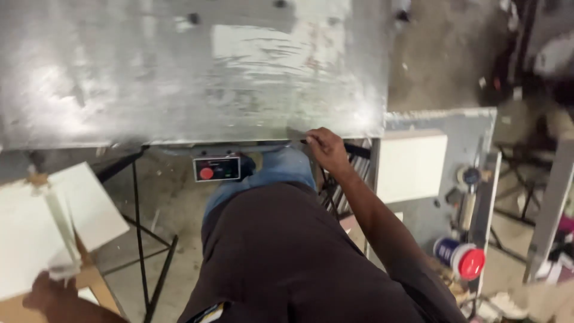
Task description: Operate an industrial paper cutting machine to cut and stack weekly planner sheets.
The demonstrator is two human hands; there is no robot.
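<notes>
Hands at a metal worktop and a stack of white boards

Metal fills the upper half of the view: a broad, scratched, shiny worktop [191, 72] whose near edge runs across the middle. The right hand [326, 149] rests at that edge, toward 3 o'clock from the centre, its fingers [312, 137] curled together over the lip of the sheet; whether they pinch anything beneath it cannot be seen. Just below the edge, near the centre, hangs a small dark switch box [216, 168] with a round red button, close beside the person's blue-trousered knee.

At 8 o'clock the left hand [51, 287] sits low in the corner, touching the underside of a stack of white boards [36, 233] that tilt up toward the worktop. The fingers are mostly hidden under the boards, so their state cannot be told. A black metal frame [143, 239] stands on the floor between the boards and the person's dark shirt.

At 3 o'clock a grey side table [472, 122] carries a white block [412, 166]. At 4 o'clock lies a can with a red lid [461, 258].
</notes>
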